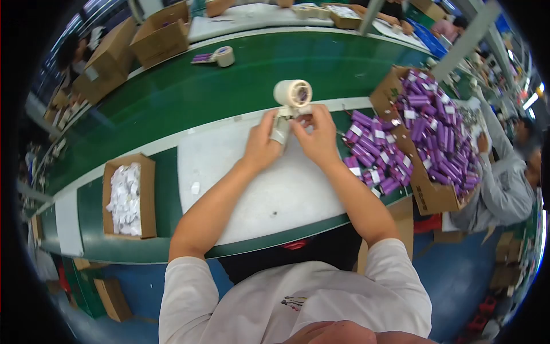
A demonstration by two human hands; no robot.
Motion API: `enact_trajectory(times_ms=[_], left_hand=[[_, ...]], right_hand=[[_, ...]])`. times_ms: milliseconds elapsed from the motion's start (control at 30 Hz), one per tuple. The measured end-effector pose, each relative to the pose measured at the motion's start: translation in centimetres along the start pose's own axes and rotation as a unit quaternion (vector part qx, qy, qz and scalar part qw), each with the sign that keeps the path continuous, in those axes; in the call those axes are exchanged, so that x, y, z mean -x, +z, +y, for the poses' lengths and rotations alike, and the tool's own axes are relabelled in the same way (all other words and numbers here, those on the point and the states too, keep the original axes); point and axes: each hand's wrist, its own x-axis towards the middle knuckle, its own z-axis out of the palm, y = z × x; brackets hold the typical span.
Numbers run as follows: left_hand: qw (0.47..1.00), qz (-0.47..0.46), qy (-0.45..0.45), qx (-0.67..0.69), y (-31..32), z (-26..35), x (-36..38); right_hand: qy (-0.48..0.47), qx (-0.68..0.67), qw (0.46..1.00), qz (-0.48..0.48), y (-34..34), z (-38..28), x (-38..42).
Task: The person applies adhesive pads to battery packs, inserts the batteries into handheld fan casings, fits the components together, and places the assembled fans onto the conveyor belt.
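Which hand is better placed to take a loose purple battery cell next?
Probably the right hand: it is nearer the loose purple battery cells, while the left hand grips the cream handheld device.

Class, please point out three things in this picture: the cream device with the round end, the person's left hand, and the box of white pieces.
Cream device (pixel 288 93): head view, on its round end.
Left hand (pixel 263 142): head view, on the back of the hand.
Box of white pieces (pixel 148 198): head view, on its right-side wall.
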Motion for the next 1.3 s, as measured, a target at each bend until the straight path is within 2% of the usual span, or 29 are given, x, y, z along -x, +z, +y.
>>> enact_trajectory(times_ms=[33, 67, 133, 200, 267, 300, 333, 433, 533, 633, 833, 933, 1033, 1133, 1233, 1300], left_hand=[[0.998, -0.013, -0.026, 0.054, 0.2, 0.0, 0.0], [0.993, -0.022, -0.052, 0.106, 0.1, -0.1, 0.1], [0.975, -0.038, -0.069, 0.206, -0.1, -0.9, -0.2], [0.957, -0.028, -0.135, 0.256, -0.1, 0.1, -0.8], [0.938, 0.0, -0.189, 0.292, -0.7, 0.8, -1.6], [0.928, 0.023, -0.212, 0.305, -1.0, 0.4, -1.9], [0.917, 0.048, -0.236, 0.318, -1.3, -0.1, -2.2], [0.868, 0.103, -0.201, 0.442, -1.7, -1.8, -3.0], [0.898, 0.083, -0.146, 0.407, -1.8, -2.5, -3.0], [0.918, 0.061, -0.124, 0.372, -1.8, -3.0, -2.9], [0.922, 0.052, -0.111, 0.366, -1.9, -2.9, -2.5], [0.933, 0.041, -0.109, 0.34, -1.8, -3.5, -2.7], [0.93, 0.054, -0.111, 0.347, -1.7, -2.5, -2.3], [0.938, 0.043, -0.092, 0.331, -1.7, -2.3, -2.1], [0.946, 0.04, -0.09, 0.308, -1.5, -2.4, -2.1], [0.945, 0.046, -0.099, 0.31, -1.6, -2.5, -2.2]], right_hand=[[0.038, -0.019, 0.999, -0.002, -0.1, -0.1, -0.1], [0.142, -0.169, 0.974, -0.053, 0.5, 2.0, 0.3], [0.163, -0.143, 0.972, -0.089, 0.5, 3.0, 0.5], [0.165, -0.124, 0.971, -0.123, -0.4, 1.5, -0.3], [0.113, 0.06, 0.98, -0.156, -3.7, 1.0, -2.5], [0.087, 0.15, 0.97, -0.169, -5.7, 1.2, -3.8], [0.102, 0.237, 0.951, -0.171, -7.5, 1.8, -5.3], [0.186, 0.445, 0.853, -0.201, -9.8, 4.8, -8.9], [0.202, 0.572, 0.768, -0.206, -8.8, 8.2, -8.4], [0.202, 0.567, 0.767, -0.221, -8.1, 8.5, -8.1], [0.113, 0.567, 0.793, -0.191, -9.1, 8.4, -7.3], [0.127, 0.6, 0.755, -0.234, -9.1, 8.6, -7.1], [0.188, 0.575, 0.761, -0.233, -8.4, 7.8, -7.4], [0.178, 0.588, 0.74, -0.274, -8.0, 6.6, -7.1], [0.134, 0.6, 0.747, -0.252, -7.9, 9.1, -6.8], [0.12, 0.564, 0.787, -0.219, -7.9, 7.8, -6.6]])
